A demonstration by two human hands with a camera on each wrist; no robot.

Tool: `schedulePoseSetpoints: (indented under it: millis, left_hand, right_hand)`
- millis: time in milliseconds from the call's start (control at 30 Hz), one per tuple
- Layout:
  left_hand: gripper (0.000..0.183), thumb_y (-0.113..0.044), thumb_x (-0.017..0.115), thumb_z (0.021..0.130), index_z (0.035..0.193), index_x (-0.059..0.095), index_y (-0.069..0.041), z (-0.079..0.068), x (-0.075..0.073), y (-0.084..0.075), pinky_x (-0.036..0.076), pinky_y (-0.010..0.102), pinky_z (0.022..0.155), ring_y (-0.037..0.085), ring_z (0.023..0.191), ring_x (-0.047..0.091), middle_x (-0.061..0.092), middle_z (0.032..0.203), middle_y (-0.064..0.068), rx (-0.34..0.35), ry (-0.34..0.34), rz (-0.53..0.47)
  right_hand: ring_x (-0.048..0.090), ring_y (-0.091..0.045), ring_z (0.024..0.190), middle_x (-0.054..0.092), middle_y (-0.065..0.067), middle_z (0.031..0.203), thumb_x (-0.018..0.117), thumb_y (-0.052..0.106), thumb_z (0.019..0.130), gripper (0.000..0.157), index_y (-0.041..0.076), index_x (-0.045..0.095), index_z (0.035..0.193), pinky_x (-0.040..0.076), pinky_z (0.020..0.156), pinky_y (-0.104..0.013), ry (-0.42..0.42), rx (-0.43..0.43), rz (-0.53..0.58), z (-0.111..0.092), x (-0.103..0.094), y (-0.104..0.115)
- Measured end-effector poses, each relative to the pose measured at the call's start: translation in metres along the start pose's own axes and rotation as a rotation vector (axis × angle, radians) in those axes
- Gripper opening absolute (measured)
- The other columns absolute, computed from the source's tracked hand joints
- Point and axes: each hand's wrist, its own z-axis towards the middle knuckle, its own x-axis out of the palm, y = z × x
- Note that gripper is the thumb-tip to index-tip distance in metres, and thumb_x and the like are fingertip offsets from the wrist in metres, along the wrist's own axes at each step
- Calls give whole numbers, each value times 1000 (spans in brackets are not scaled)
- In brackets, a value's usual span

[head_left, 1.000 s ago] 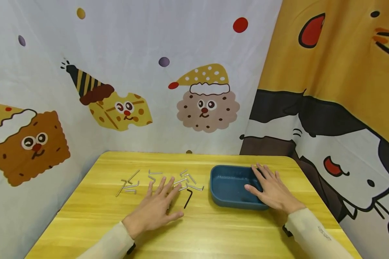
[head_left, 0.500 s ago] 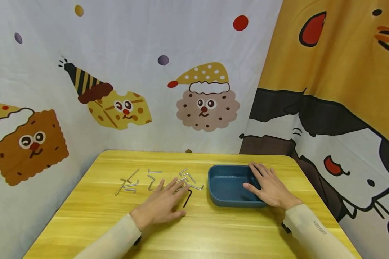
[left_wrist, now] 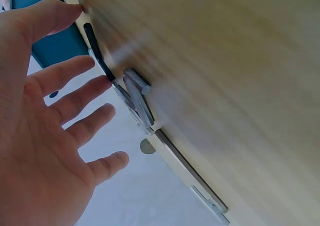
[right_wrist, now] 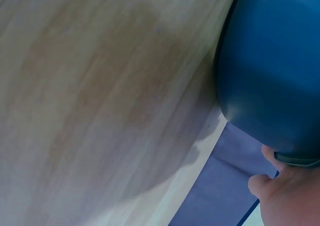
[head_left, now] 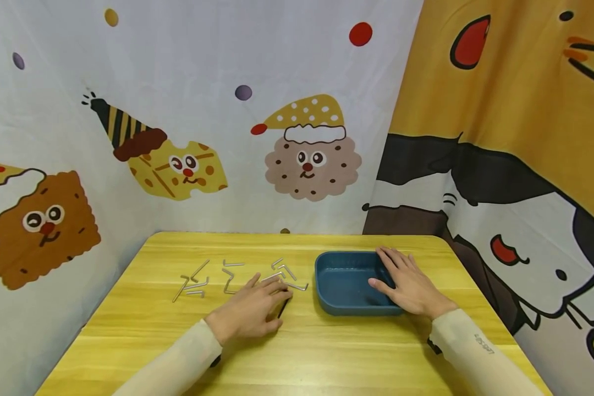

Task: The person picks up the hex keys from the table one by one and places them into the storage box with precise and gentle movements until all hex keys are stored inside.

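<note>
Left hand: released, fingers loosely spread by the black hex key at its three o'clock; contact unclear.
Right hand: grasps the blue tray at its two o'clock, thumb inside, apparently steadying it.
Silver hex keys: strewn from the left hand's ten to one o'clock, probably spread for easy reach.

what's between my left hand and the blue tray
In the head view, the black hex key, partly hidden by your left hand, and a silver hex key slightly farther back.
</note>
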Motion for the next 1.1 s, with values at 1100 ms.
schedulePoseSetpoints:
  millis: [1100]
  left_hand:
    - [57, -43, 84, 108, 159, 73, -21, 14, -2, 0, 48, 66, 135, 26, 145, 70, 71, 151, 4, 3, 9, 40]
  right_hand:
    - [31, -52, 177, 29, -25, 192, 56, 71, 116, 100, 4, 28, 185, 15, 142, -83, 13, 43, 22, 1, -4, -4]
